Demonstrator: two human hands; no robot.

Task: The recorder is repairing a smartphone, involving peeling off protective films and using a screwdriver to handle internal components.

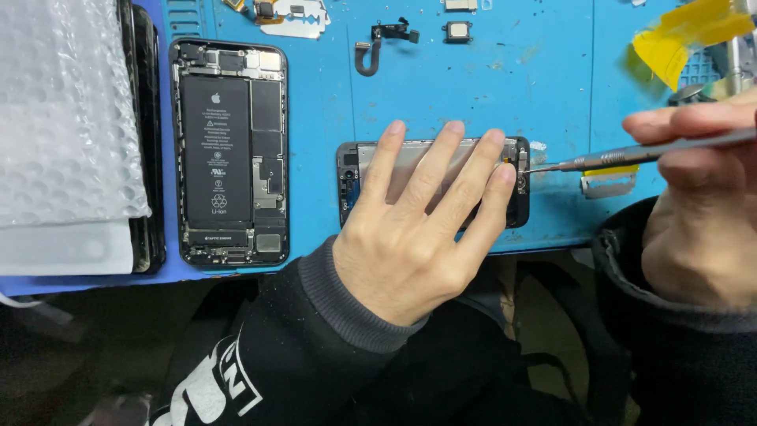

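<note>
My left hand (418, 221) lies flat, fingers spread, on a detached phone screen panel (516, 201) that rests face down near the front edge of the blue mat (441, 87). My right hand (698, 205) grips a thin grey screwdriver (631, 155); its tip touches the panel's right end beside my left fingertips. An opened phone body (229, 154) with a black battery lies to the left on the mat.
Bubble wrap (63, 118) covers a dark phone at far left. Small parts lie along the mat's back: a flex cable (378, 43), a metal plate (296, 20), a square module (457, 31). A metal bracket (607, 185) and yellow tape (678, 39) sit at right.
</note>
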